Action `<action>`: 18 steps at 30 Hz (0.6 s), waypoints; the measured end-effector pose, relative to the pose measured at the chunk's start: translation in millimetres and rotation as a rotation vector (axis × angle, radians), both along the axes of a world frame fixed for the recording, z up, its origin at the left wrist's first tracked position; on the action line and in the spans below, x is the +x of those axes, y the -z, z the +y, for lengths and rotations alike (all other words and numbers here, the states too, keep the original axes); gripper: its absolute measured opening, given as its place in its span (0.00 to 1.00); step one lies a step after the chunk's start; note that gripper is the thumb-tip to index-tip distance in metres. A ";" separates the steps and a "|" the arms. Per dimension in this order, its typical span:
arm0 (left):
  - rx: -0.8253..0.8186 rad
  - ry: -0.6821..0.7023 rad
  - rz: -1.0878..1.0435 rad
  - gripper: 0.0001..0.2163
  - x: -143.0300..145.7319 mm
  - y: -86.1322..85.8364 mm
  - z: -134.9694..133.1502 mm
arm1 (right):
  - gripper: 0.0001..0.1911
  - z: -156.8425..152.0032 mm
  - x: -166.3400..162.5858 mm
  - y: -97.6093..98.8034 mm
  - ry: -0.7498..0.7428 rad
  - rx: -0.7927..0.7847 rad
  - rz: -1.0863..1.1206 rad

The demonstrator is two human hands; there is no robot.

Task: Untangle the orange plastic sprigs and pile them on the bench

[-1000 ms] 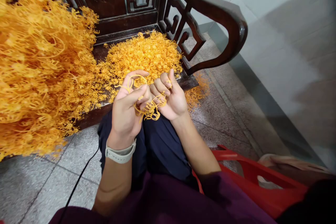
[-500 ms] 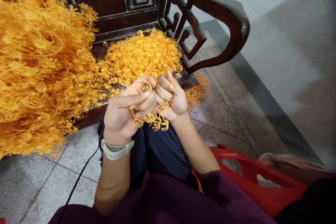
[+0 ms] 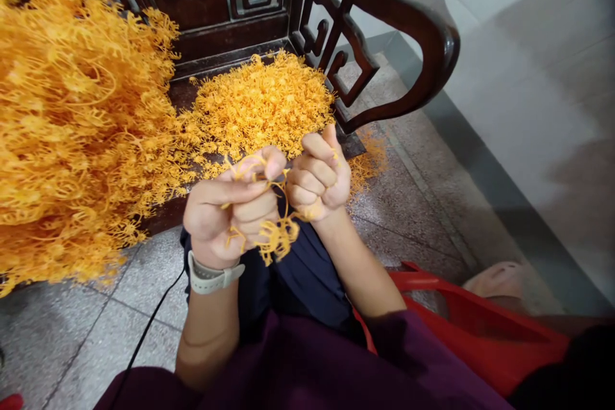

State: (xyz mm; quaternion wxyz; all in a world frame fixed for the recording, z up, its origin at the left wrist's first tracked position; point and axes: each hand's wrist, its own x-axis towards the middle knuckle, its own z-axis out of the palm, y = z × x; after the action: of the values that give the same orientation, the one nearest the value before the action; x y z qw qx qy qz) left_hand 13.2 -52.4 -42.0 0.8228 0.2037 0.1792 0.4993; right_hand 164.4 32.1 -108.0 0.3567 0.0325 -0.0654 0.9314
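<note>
Both my hands are raised over my lap, close together. My left hand [image 3: 225, 211], with a pale watch band on its wrist, is closed round a tangled orange plastic strand [image 3: 273, 234] that loops over its fingers and hangs below. My right hand [image 3: 319, 176] is a fist pinching the same strand from the right side. Just beyond my hands lies a low heap of small orange plastic pieces [image 3: 262, 102] on the dark wooden bench seat [image 3: 182, 93]. A much larger mound of tangled orange strands [image 3: 72, 115] fills the left.
The bench's carved armrest [image 3: 398, 19] curves over the right end of the seat. Some orange pieces [image 3: 368, 163] lie spilled on the speckled floor below it. A red plastic seat [image 3: 471, 333] is at my lower right. A black cable [image 3: 144, 339] runs across the floor tiles.
Both hands have drawn tighter into fists and shifted slightly lower and right. The loop over my left fingers has shrunk, and the strand's bunch now hangs lower between the hands.
</note>
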 end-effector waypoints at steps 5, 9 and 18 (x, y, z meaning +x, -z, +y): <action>-0.126 -0.299 0.204 0.07 -14.0 -0.5 -3.7 | 0.29 1.7 3.7 -16.3 0.235 0.012 -0.352; -0.171 -0.461 0.245 0.04 -17.5 3.6 -0.4 | 0.28 2.1 -2.8 -26.2 0.272 0.014 -0.501; -0.119 -0.667 0.083 0.04 -31.6 6.8 1.4 | 0.18 9.6 -8.2 -15.9 0.309 0.038 -0.412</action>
State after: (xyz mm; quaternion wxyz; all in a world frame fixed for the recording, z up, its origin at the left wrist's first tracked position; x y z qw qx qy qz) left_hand -18.4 -51.0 -48.7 0.6167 0.1057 0.2979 0.7209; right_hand 156.2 41.6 -92.1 0.4732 -0.1616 -0.1585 0.8514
